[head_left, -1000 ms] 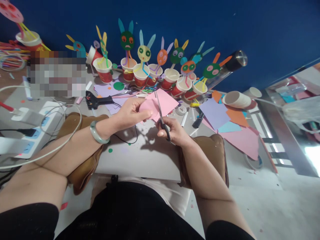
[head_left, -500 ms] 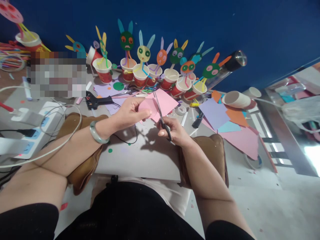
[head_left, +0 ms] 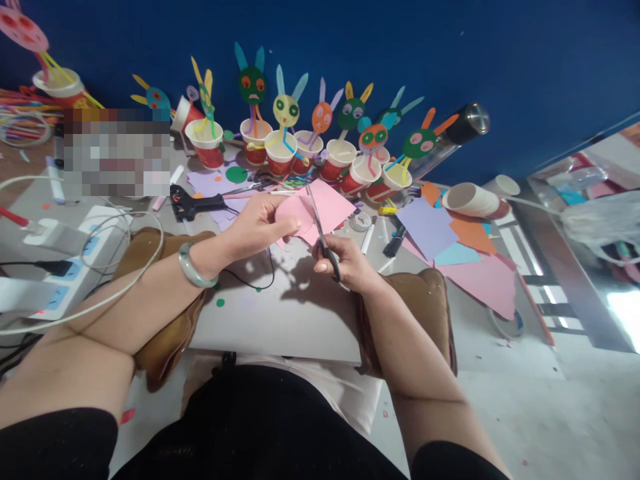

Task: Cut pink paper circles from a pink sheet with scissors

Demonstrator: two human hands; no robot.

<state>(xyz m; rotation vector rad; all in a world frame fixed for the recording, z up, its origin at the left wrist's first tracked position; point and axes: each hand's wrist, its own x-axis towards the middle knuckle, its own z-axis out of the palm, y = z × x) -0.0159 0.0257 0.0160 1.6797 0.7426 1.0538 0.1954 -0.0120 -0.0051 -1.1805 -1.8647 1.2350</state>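
Observation:
My left hand pinches a sheet of pink paper by its left part, thumb on top, above the table. My right hand is closed round the black handles of a pair of scissors. The scissors' blades point away from me and lie across the pink paper, to the right of my left thumb. The paper's left side looks rounded, while its right side ends in a corner. Whether the blades are fully closed is hard to make out.
Paper cups with paper animal heads line the blue wall. A glue gun lies left of my hands, near a power strip. Coloured paper sheets and stacked cups are at right. Brown cushions lie under my forearms.
Hardly anything differs. The view has shifted very slightly, and both hands keep their hold on the pink paper and the scissors.

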